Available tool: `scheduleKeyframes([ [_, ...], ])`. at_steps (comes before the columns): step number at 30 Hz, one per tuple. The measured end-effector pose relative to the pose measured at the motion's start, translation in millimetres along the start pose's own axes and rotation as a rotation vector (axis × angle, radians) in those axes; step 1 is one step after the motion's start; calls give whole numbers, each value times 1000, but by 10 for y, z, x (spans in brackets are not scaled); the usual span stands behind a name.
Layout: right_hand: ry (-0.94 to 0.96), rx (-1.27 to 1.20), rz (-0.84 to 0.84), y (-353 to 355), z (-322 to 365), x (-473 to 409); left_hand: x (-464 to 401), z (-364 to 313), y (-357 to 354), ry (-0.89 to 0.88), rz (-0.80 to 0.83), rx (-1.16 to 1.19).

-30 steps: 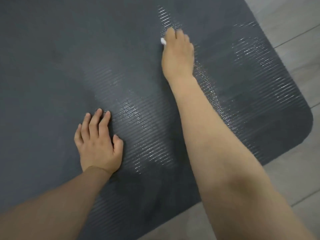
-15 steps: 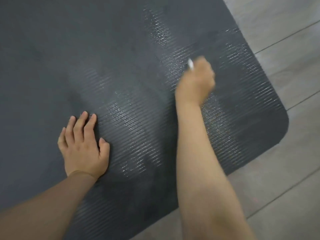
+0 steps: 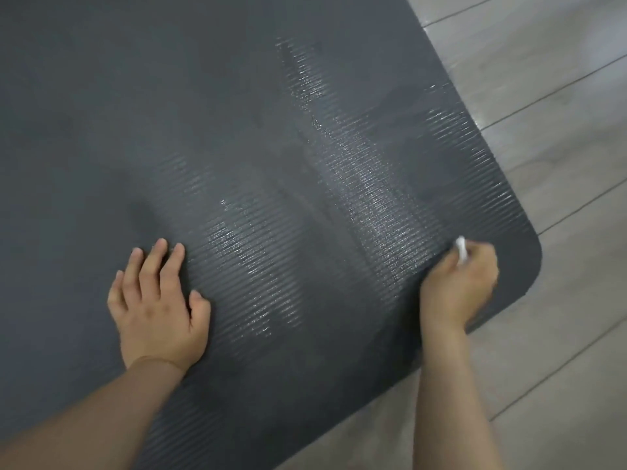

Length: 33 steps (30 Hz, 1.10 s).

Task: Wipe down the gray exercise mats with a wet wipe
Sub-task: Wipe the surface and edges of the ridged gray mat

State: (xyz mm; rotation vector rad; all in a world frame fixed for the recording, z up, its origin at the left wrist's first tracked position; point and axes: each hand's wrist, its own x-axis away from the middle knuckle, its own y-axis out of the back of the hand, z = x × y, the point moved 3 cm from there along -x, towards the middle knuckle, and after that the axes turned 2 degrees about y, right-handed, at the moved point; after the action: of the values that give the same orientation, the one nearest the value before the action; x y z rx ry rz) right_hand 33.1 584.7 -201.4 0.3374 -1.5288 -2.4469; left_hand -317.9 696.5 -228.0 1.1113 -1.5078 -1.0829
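- Two hands work on one gray exercise mat, which lies flat on the wood floor and fills most of the view.
- Left hand lies spread, palm down, near the mat's near edge, steadying it.
- Right hand curls around a white wet wipe, pressing it down by the mat's near right corner.
- Shiny damp streaks mark the ribbed surface between the hands and farther away.
- Likely soft, light foam that slides easily; hold it flat with a pressing palm, and keep the thin, limp wipe bunched.
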Motion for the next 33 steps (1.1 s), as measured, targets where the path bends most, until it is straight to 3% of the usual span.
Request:
scheduleKeyframes([
  [3,190,23,50,-771,1299,-635,-6,-1,2,-12,-12,16],
  [5,538,102,255,-1085,1981,-677,3,-11,4,-4,-21,34],
  [6,682,130,315,-1084,2040,-644,0,-29,6,-9,-21,37],
  [8,775,86,250,-865,1594,-594,-4,-31,24,-9,-7,44],
  [10,626,-7,116,-442,668,-522,-7,-20,33,3,10,49],
  [13,191,20,81,219,-513,-263,-7,-45,26,9,25,29],
  [16,-16,-38,-23,133,-371,-325,-26,-38,42,10,25,22],
  [21,550,-227,128,-1089,1624,-854,-25,-29,21,-1,-11,17],
  [23,769,-158,163,-1161,1813,-919,-24,-36,25,0,-13,20],
  [24,790,-138,143,-1070,1633,-984,-27,-39,34,-1,-14,24],
  [26,629,-79,63,-709,838,-1070,-19,-38,49,4,-2,33],
  [29,184,47,-27,105,-528,-825,-20,-52,51,6,17,36],
  [31,19,131,-37,380,-884,-614,-24,-51,51,3,26,39],
  [33,-39,125,-80,213,-621,-697,-29,-42,52,-1,31,41],
])
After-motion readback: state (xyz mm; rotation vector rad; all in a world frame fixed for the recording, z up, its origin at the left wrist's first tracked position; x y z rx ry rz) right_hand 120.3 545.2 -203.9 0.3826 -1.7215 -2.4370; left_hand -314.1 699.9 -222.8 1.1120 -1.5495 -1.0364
